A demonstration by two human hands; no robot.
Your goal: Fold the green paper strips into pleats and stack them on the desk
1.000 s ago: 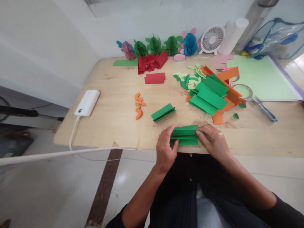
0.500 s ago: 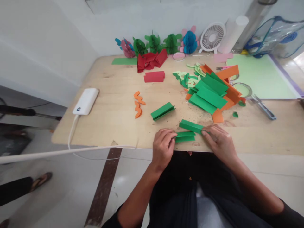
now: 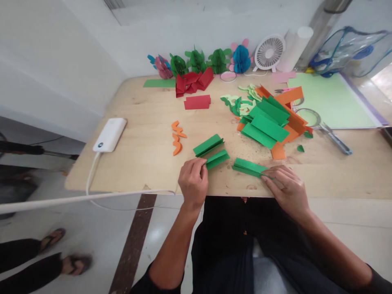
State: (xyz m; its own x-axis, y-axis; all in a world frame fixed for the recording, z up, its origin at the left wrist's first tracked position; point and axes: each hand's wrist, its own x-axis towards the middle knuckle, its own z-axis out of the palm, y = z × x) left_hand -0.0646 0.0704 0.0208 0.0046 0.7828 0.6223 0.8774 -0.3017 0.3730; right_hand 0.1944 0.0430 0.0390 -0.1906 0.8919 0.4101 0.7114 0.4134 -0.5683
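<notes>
Near the table's front edge, my left hand (image 3: pixel 193 179) pinches the left end of a folded green paper strip (image 3: pixel 217 159). Another folded green strip (image 3: pixel 208 144) lies just behind it. My right hand (image 3: pixel 287 188) is closed on the right end of a third folded green strip (image 3: pixel 249 167), which points left, apart from the other two. Beyond my right hand, folded green papers (image 3: pixel 269 124) lie over orange papers (image 3: pixel 278 150). Small orange cut pieces (image 3: pixel 177 143) rest behind my left hand.
Paper figures (image 3: pixel 196 61), red folded papers (image 3: pixel 197 102) and a white fan (image 3: pixel 269 53) line the back. Scissors (image 3: pixel 335 139) lie at the right. A white power bank (image 3: pixel 110 134) with a cable is at the left. A person's feet (image 3: pixel 76 264) show on the floor.
My left hand has moved left with its green strip, away from the strip in my right hand, and now sits beside the loose strip. More of the other person's feet shows at the lower left.
</notes>
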